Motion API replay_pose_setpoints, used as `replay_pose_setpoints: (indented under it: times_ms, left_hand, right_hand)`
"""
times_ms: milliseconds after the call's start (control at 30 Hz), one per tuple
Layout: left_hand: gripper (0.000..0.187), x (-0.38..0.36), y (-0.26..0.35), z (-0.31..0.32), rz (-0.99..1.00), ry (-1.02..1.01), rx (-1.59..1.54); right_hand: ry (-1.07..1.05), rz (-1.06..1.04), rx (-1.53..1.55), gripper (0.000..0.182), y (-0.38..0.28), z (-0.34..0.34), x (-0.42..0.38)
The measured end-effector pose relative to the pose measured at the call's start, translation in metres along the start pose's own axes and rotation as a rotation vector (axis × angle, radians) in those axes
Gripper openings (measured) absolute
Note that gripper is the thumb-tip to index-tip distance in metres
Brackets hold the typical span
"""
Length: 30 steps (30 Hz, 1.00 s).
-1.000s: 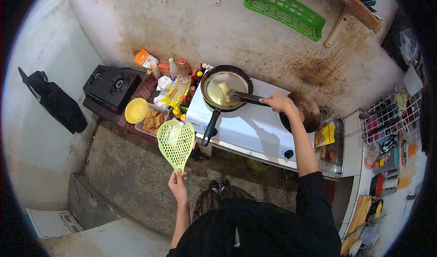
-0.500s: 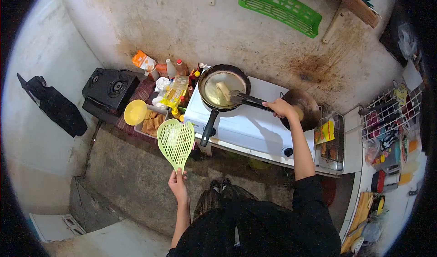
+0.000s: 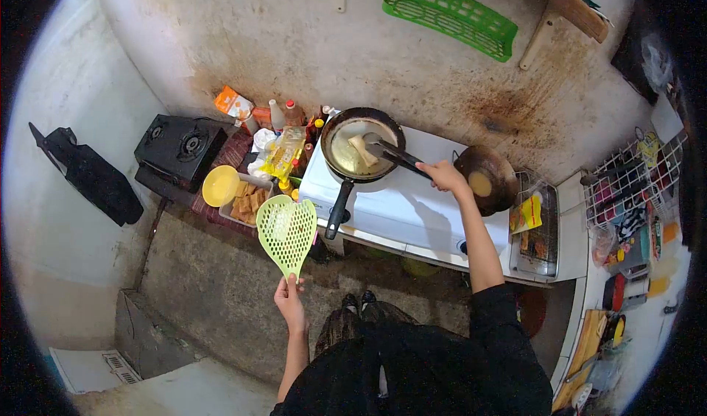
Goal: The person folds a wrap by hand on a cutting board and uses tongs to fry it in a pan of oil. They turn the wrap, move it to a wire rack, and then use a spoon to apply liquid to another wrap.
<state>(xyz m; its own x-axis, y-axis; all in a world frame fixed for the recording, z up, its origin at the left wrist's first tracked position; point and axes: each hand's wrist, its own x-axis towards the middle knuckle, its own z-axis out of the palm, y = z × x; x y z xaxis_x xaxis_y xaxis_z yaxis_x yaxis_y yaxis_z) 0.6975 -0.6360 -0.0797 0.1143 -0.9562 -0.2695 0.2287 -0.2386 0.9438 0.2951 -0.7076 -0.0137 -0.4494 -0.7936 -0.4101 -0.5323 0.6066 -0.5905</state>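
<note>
My left hand [image 3: 290,302] is closed around the handle of a light green plastic strainer [image 3: 286,232], its perforated bowl held up over the floor in front of the counter. In my right hand [image 3: 448,177] is a spatula [image 3: 401,157] with a black handle. Its blade reaches into the frying pan [image 3: 327,151], beside or against a pale piece of food [image 3: 363,151] lying in oil; contact is hard to make out. The pan sits on the left of the white stove [image 3: 420,195], handle pointing toward me. Left of the strainer, a plastic container [image 3: 227,213] holds several brown fried pieces [image 3: 249,201].
A dark wok [image 3: 493,177] stands on the stove's right side. Bottles [image 3: 293,114] and packets crowd the pan's left, with a yellow lid [image 3: 220,185] by the container. A black two-burner stove [image 3: 180,145] is farther left. A wire rack [image 3: 535,247] stands right.
My right hand has shifted left and slightly up, bringing the spatula blade higher in the pan. The strainer stays nearly still in my left hand.
</note>
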Motion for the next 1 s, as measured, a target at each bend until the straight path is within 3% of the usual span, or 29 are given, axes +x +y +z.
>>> replay_pose_setpoints:
  times_ms: [233, 533, 800, 933, 1000]
  left_hand:
    - [0.027, 0.002, -0.003, -0.003, -0.003, 0.0, 0.017]
    - [0.027, 0.004, -0.008, -0.009, 0.01, 0.067, -0.002]
    - [0.027, 0.005, -0.005, 0.002, 0.01, -0.005, -0.024]
    - [0.028, 0.001, 0.006, 0.019, -0.001, -0.095, 0.035]
    - [0.027, 0.002, 0.007, 0.028, 0.049, -0.178, 0.089]
  right_hand:
    - [0.079, -0.037, 0.018, 0.058, 0.009, 0.036, 0.018]
    - [0.07, 0.005, 0.027, 0.056, 0.017, 0.023, -0.008]
    - [0.091, -0.008, -0.032, 0.053, 0.031, 0.023, -0.018]
    - [0.12, 0.039, 0.312, 0.052, 0.039, 0.014, -0.053]
    - [0.096, 0.092, 0.676, 0.047, 0.053, 0.017, -0.076]
